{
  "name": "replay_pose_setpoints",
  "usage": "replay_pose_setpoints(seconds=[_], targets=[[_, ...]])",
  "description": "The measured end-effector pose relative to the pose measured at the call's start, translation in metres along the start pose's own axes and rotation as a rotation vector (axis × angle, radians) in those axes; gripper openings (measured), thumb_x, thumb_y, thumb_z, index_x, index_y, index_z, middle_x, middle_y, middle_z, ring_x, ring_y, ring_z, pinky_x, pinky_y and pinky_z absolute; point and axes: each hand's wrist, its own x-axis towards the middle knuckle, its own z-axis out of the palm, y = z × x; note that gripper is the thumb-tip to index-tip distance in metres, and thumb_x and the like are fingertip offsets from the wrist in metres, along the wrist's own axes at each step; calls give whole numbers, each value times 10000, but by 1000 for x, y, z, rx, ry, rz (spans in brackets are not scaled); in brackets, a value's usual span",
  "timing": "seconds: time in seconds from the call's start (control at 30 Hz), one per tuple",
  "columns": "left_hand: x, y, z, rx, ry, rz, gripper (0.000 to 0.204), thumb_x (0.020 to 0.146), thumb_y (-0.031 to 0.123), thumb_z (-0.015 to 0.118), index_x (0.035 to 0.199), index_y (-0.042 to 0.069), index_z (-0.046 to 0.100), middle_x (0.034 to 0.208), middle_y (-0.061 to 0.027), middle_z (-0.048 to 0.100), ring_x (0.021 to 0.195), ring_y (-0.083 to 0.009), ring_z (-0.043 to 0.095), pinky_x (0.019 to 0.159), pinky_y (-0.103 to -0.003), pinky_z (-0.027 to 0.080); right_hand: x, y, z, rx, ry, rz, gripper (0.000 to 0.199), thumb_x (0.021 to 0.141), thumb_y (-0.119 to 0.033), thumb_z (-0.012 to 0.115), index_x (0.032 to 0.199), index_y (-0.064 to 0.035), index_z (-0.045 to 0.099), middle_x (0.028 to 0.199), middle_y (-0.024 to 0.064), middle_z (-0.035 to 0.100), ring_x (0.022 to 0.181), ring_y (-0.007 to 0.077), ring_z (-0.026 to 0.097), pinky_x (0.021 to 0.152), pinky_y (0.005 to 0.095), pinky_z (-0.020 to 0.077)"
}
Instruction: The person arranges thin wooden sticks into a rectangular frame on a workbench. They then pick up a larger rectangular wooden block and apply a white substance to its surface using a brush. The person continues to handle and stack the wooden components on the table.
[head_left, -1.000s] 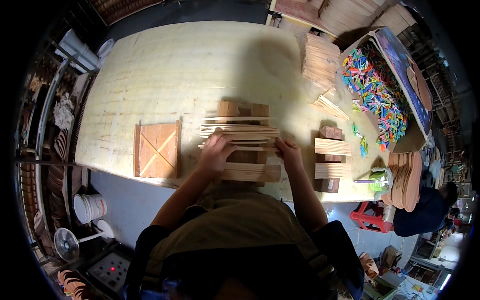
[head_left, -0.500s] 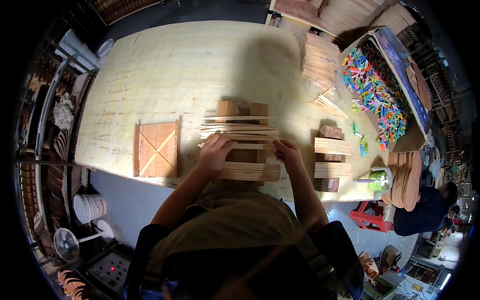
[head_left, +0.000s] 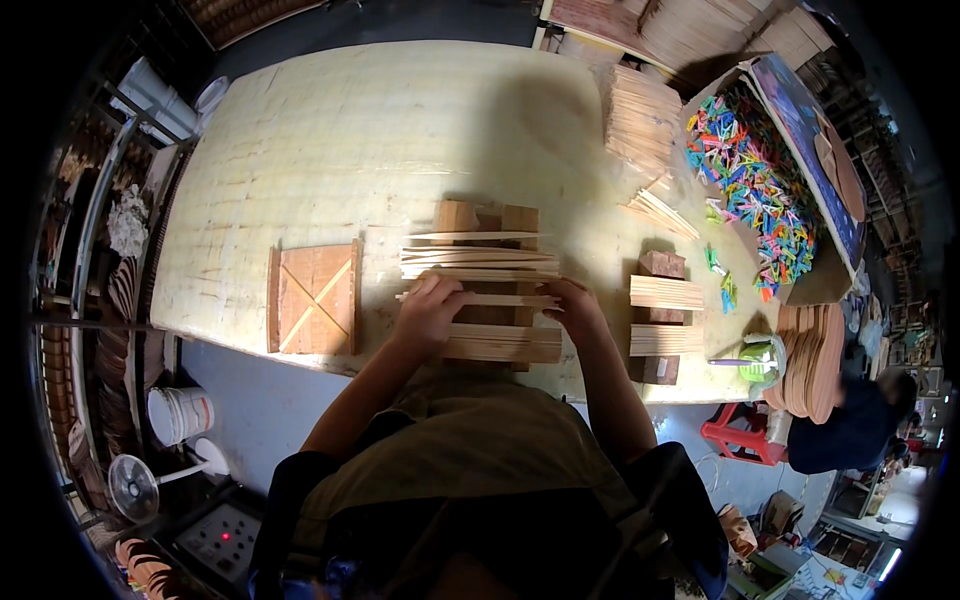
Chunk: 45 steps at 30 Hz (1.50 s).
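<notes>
A thin wooden strip (head_left: 505, 300) spans my two hands. My left hand (head_left: 430, 308) is closed on it toward its left end, and my right hand (head_left: 578, 305) pinches its right end. Just beyond them, several loose wooden strips (head_left: 480, 258) lie crosswise over dark wooden blocks (head_left: 520, 220). On the near side, a row of strips (head_left: 505, 343) sits side by side across the same blocks. Whether the held piece is one strip or several pressed together is hard to see.
Left on the table (head_left: 380, 120) lies a wooden panel (head_left: 318, 300) with crossed strips. To the right are two strip bundles (head_left: 666, 293) on a block, a box of colourful clothespins (head_left: 755, 200), a strip stack (head_left: 640, 120) and a green container (head_left: 758, 362). A person (head_left: 850, 425) sits beyond.
The held strip has come slightly nearer to me, away from the loose strips. My right hand has shifted a little, and the left hand has lowered slightly.
</notes>
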Motion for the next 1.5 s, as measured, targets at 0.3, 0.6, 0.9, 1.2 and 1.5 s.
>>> replay_pose_setpoints(seconds=[0.3,0.6,0.9,1.2,1.5], targets=[[4,8,-5,6,36,-26,259,788,77,524,984,82,694,1127,-76,584,1074,-279,523,914,-396,423,11,15,-5,-29,151,-104,266,868,-270,681,978,-27,675,825,41,668,692,111,595,608,242,456],[6,3,-4,40,-78,5,377,776,61,500,1110,103,670,1070,-62,590,977,-247,547,831,-373,431,8,18,-9,10,125,-77,246,809,-241,700,886,-8,682,723,35,614,599,115,553,566,246,452],[5,4,-4,141,-47,58,409,781,67,491,1144,133,668,1151,-74,580,1005,-265,542,826,-365,427,9,7,-9,-51,218,-72,224,761,-201,677,886,-16,682,759,41,612,622,129,558,574,265,455],[4,-1,1,8,-123,-75,441,780,40,503,1184,141,650,1230,-76,555,1076,-275,521,925,-383,412,14,-3,10,-34,122,-91,267,878,-303,668,978,-55,676,769,2,615,661,85,544,611,232,434],[2,-3,4,97,-62,-15,392,820,88,492,1182,115,640,1317,-77,509,1197,-290,465,966,-420,374,19,4,-4,-130,135,-90,224,883,-294,677,922,-74,697,794,-10,640,673,66,543,604,219,428]])
